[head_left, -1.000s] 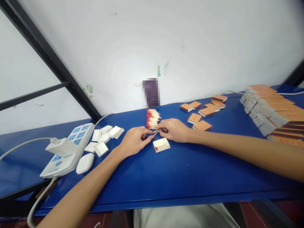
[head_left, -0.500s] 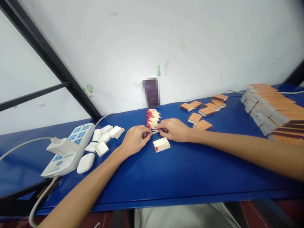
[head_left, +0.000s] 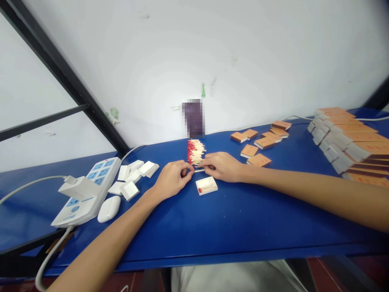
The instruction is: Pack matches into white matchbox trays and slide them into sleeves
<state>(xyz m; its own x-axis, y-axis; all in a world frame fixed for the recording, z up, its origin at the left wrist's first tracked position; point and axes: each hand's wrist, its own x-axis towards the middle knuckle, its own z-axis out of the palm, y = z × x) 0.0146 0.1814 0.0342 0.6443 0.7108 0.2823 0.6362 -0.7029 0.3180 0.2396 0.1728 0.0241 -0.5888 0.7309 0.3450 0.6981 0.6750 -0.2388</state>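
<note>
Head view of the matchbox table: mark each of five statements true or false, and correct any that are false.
1. The pile of matches has its red heads mostly on the left. True.
2. The matchbox tray just in front of the two hands is empty. False: a few matches lie in it.
3. The small white case lies beside the power strip. True.
4. The group of white trays lies beyond the right hand. False: it lies to the left of the left hand.
5. The stack of matchboxes stands to the right of the loose orange matchboxes. True.
</note>
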